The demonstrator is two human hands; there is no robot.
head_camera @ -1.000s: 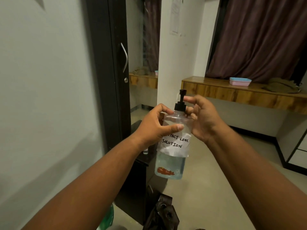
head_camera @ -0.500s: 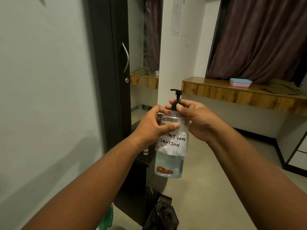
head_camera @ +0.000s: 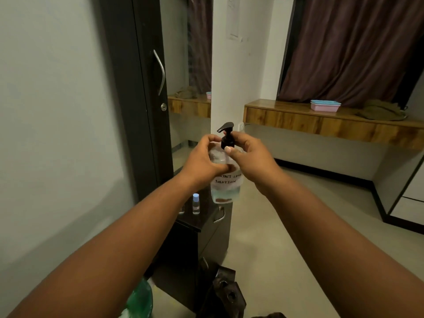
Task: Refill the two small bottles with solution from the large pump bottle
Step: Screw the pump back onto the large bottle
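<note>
Since a second ago we've lowered the pump bottle (head_camera: 226, 180) nearer the cabinet (head_camera: 195, 228); left hand (head_camera: 202, 161) wraps its upright body, right hand (head_camera: 250, 157) pinches the pump collar (head_camera: 227, 141), one small bottle (head_camera: 195, 203) just below-left.

Dim, warm indoor light from my feed; bottle label (head_camera: 226, 179) smeared by motion blur (wide-angle bending at edges).

- The large pump bottle (head_camera: 226, 191) is showing clear walls, a black pump head, a white label with black handwriting, pale blue liquid and a reddish mark near its base.
- A small bottle (head_camera: 195, 204) is showing a pale blue cap.
- The cabinet (head_camera: 195, 235) is looking black.
- The curtain (head_camera: 351, 49) is hanging dark maroon.
- The box (head_camera: 325, 105) is showing pink under a blue lid.
- The shelf (head_camera: 321, 125) is showing brown wood grain.
</note>
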